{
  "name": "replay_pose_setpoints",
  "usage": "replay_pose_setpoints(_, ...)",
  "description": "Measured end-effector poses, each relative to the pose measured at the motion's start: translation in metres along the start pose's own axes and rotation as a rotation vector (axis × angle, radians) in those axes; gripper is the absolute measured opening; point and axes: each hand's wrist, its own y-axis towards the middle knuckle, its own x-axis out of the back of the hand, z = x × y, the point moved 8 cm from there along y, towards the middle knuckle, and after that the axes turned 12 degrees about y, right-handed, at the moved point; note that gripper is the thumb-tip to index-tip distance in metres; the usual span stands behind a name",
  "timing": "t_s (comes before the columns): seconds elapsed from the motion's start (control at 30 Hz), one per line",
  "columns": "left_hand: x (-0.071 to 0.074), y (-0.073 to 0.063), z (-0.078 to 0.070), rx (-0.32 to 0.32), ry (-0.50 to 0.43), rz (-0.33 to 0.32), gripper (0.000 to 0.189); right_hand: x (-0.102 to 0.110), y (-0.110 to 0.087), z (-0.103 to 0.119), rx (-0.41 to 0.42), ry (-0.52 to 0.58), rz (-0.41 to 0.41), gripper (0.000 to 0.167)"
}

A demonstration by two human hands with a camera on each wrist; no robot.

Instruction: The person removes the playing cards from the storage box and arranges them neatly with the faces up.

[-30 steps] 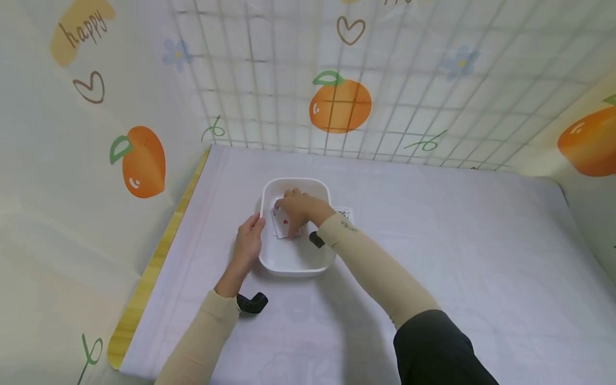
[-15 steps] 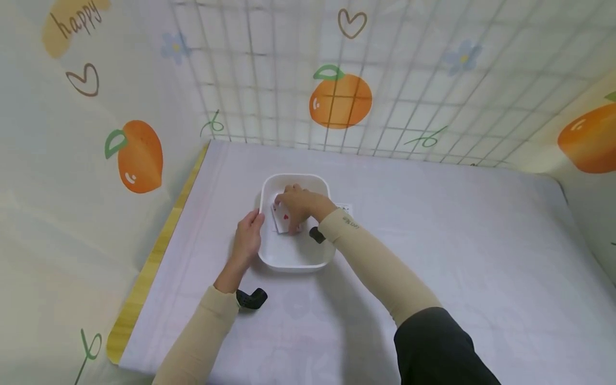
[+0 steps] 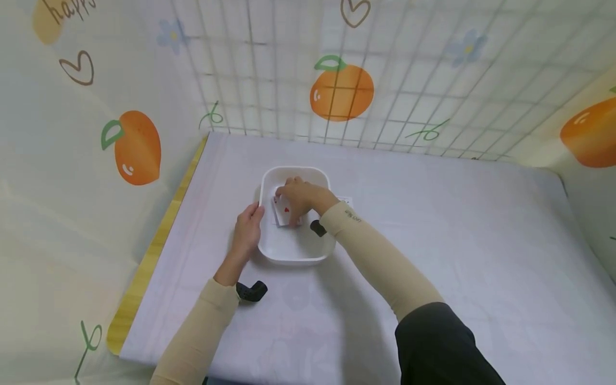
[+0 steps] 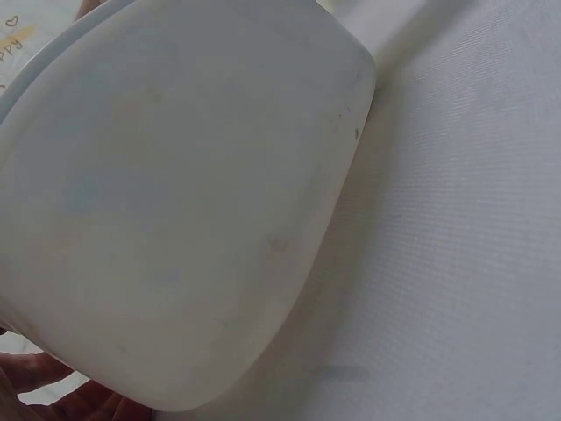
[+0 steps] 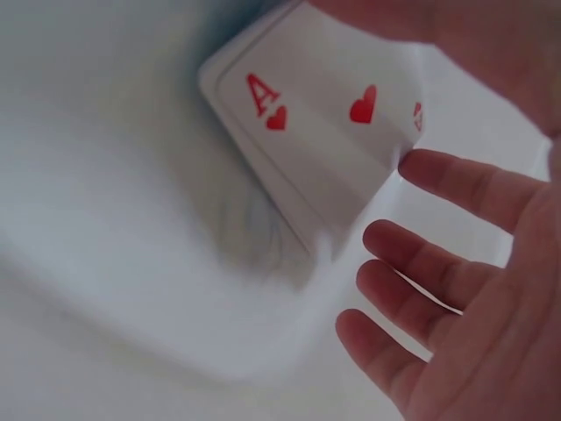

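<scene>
While the left hand (image 3: pixel 247 227) grips the left rim of a white tub (image 3: pixel 289 247), the right hand (image 3: pixel 302 198) arches over its inside. An ace of hearts (image 5: pixel 316 123) lies face up in the tub, right beneath that palm, between thumb and index finger. These two pinch the card: the right wrist view has the thumb across its upper part and the index fingertip touching the edge opposite, while the other three fingers stay apart from it. Another card (image 5: pixel 281 200) peeks out under the ace along one side. Outside the tub, a printed white piece (image 3: pixel 346 201) rests on the cloth-covered table (image 3: pixel 457 240), partly hidden by the right forearm.
</scene>
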Motion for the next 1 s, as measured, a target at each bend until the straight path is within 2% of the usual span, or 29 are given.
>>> replay_pose_setpoints(0.47,-0.0007,-0.0008,-0.0002,0.011,-0.008,0.008,0.049,-0.0025,0.0012,-0.0043,-0.015,0.027,0.011,0.089)
replay_pose_setpoints(0.77,-0.0005,-0.0001,-0.0011,-0.026,-0.024,0.009,0.049,-0.0005,0.0005,-0.0035,-0.003,0.045,0.008,0.087)
replay_pose_setpoints(1.0,-0.0006,-0.0009,-0.0005,-0.026,-0.019,0.007,0.048,0.0001,-0.0017,-0.0035,-0.022,0.071,0.003,0.088)
